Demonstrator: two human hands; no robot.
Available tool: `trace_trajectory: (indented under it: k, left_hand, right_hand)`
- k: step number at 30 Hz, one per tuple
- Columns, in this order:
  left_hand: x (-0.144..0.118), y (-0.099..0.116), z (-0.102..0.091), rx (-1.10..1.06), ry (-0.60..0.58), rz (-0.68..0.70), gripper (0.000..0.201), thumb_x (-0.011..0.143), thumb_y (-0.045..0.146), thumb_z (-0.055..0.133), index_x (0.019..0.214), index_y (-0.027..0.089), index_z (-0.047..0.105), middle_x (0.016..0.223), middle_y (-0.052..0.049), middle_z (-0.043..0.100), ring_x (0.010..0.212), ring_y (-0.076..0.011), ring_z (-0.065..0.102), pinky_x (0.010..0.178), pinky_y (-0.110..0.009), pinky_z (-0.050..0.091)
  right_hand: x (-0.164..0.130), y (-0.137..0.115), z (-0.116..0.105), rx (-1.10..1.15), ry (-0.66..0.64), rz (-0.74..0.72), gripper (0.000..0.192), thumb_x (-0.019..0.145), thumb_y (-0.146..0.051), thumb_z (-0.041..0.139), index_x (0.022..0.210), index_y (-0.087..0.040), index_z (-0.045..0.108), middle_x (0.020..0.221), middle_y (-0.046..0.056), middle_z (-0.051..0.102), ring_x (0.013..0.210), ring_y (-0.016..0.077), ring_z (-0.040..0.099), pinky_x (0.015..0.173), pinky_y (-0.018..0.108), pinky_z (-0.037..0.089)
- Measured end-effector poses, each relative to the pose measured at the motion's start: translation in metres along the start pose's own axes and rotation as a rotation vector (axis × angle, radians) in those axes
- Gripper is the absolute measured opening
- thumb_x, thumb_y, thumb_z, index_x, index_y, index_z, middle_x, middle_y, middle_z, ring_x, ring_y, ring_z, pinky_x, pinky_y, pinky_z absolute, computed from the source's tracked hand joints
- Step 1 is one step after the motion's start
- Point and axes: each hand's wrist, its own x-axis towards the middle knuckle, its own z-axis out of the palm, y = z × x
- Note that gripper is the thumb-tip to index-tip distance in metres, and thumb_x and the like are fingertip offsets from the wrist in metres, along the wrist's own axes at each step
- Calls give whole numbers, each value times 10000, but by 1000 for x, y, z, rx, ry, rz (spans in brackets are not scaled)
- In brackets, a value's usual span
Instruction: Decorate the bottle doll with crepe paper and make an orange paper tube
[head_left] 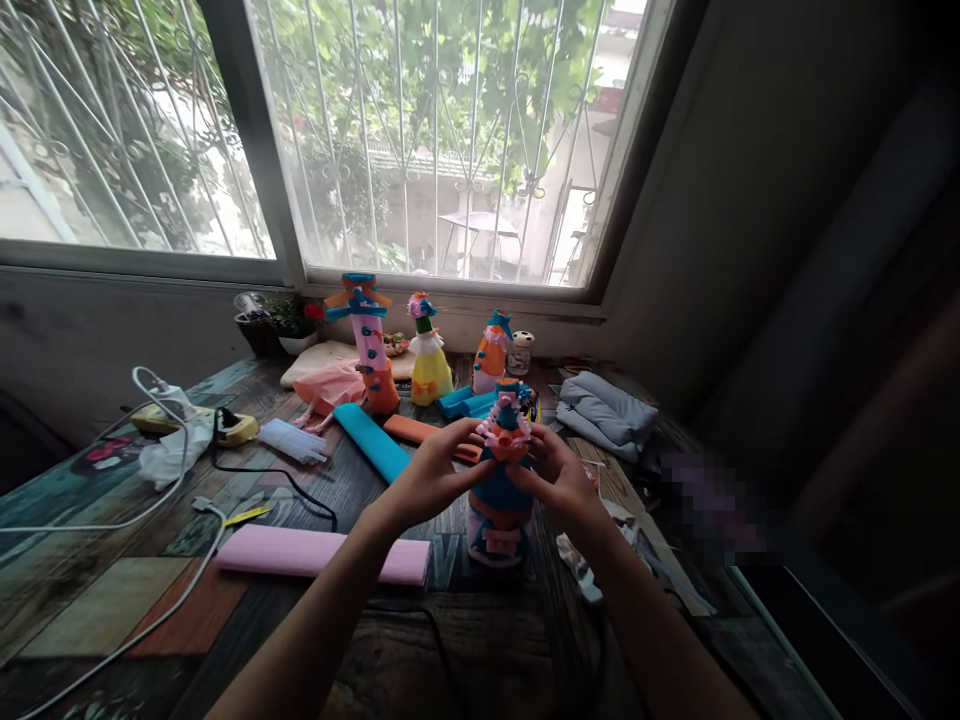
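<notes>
A bottle [499,510] dressed in blue, orange and pink crepe paper stands upright on the table in front of me. Around its neck runs a frilly pink and orange collar, and a pink bow sits low on its front. My left hand [437,472] grips the collar from the left, thumb in front. On the right side, my right hand [564,482] pinches the same collar, its thumb also in front. The far fingertips of both hands are hidden behind the paper.
A pink crepe roll [322,556] lies at front left, a blue roll [371,442] beyond it. Decorated bottles stand behind: a tall pink one [369,345], a yellow one [430,368], an orange one [492,357]. Glue sticks [292,440], a power strip [236,428] and grey cloth [606,412] surround them.
</notes>
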Motion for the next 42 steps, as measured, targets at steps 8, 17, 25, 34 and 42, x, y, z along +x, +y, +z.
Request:
trace_trajectory:
  k: [8, 17, 25, 34, 42]
  left_hand:
    - [-2, 10, 2, -71, 69, -10, 224, 799, 263, 651, 1001, 187, 591, 960, -43, 682, 912, -194, 650, 740, -259, 525]
    - [-16, 26, -48, -88, 407, -35, 347, 694, 363, 752, 955, 197, 593, 941, -43, 698, 849, -205, 670, 700, -279, 554]
    - [4, 37, -111, -62, 634, -23, 480, 542, 375, 843, 911, 175, 611, 906, -40, 697, 794, -188, 653, 655, -251, 535]
    - [55, 26, -100, -44, 559, 36, 495, 546, 405, 818, 906, 151, 591, 843, -32, 672, 765, -180, 642, 689, -285, 526]
    - [165, -5, -44, -45, 431, 68, 292, 775, 282, 700, 987, 124, 577, 859, -33, 651, 762, -165, 643, 703, -318, 543]
  right_hand:
    - [-6, -4, -3, -309, 60, -99, 585, 763, -372, 702, 1252, -286, 394, 1279, 79, 495, 1182, 239, 479, 1042, 462, 341]
    - [-13, -28, -5, -297, 162, -101, 557, 797, -400, 643, 1272, -319, 364, 1274, 69, 449, 1155, 230, 472, 1014, 448, 362]
    - [-9, -45, -25, -264, 271, -121, 402, 788, -412, 639, 1132, -272, 484, 1154, 80, 521, 1090, 245, 508, 939, 456, 417]
    - [-9, -57, -48, -242, 343, -149, 374, 772, -421, 663, 1080, -253, 533, 1132, 80, 563, 1079, 250, 534, 932, 450, 434]
    - [-19, -77, -53, -220, 220, -58, 289, 774, -420, 663, 985, -229, 615, 937, 48, 659, 874, 191, 621, 785, 332, 511]
